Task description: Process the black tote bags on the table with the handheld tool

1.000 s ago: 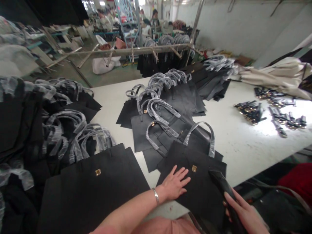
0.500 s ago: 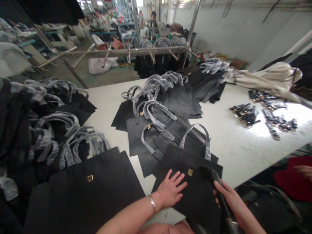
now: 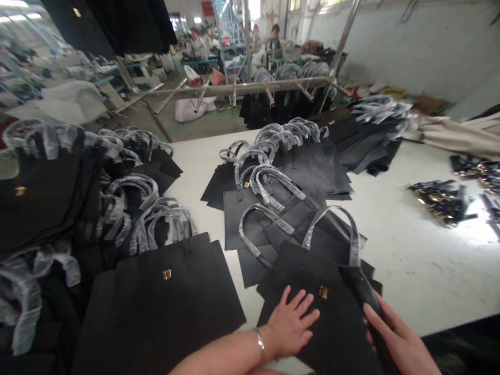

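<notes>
My left hand point(image 3: 292, 323), with a silver bangle at the wrist, lies flat with fingers spread on a black handbag point(image 3: 332, 333). Just to the right of its fingertips is the bag's small gold clasp point(image 3: 324, 292). A plastic-wrapped handle point(image 3: 336, 211) arches up from the bag's far edge. My right hand point(image 3: 394, 333) is wrapped round a long black tool point(image 3: 361, 286) with a flared, flat end. That end is over the bag's upper right part; whether it touches cannot be told. The tool's lower end runs out of the frame.
Stacked black bags point(image 3: 156, 312) lie on the left, more bags point(image 3: 273, 172) beyond my hands. Black straps with gold hardware point(image 3: 441, 203) are on the white table point(image 3: 422, 281) at right. A metal rack point(image 3: 234, 89) stands behind it. People sit at machines far back.
The view has turned left, so everything sits further right. The tool's end has moved up the bag toward the base of the handle. My left hand stays spread on the bag.
</notes>
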